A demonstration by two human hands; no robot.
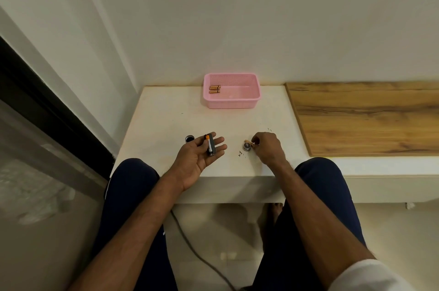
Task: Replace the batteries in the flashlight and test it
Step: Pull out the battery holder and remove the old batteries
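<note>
Seated person at a low white table (166,110) set against a pale wall (237,17), seen from the head camera; a wood-grain panel (365,119) adjoins the table on the right, and the person's knees in dark blue trousers (133,179) meet its front edge. A dark cable (190,243) crosses the floor between the legs. A pink perforated basket (255,98) stands at the back of the table near the wall, with three copper-coloured batteries (214,89) lying side by side in its left rear corner. The left hand (199,155) lies palm up over the table, fingers straight and spread. Across them rests a dark oblong flashlight part (212,148), not gripped, with an orange-tipped battery (208,142) lying along it. The right hand (267,145) is held knuckles up with fingers curled, and its fingertips pinch a single copper battery (248,141) whose free end points left. This battery sits just above a round grey flashlight piece (247,146) on the tabletop; whether the two touch cannot be told. A small black round cap (189,139) stands on the table just beside the left hand's outer edge. A few dark specks (240,153) lie on the table between the hands.
</note>
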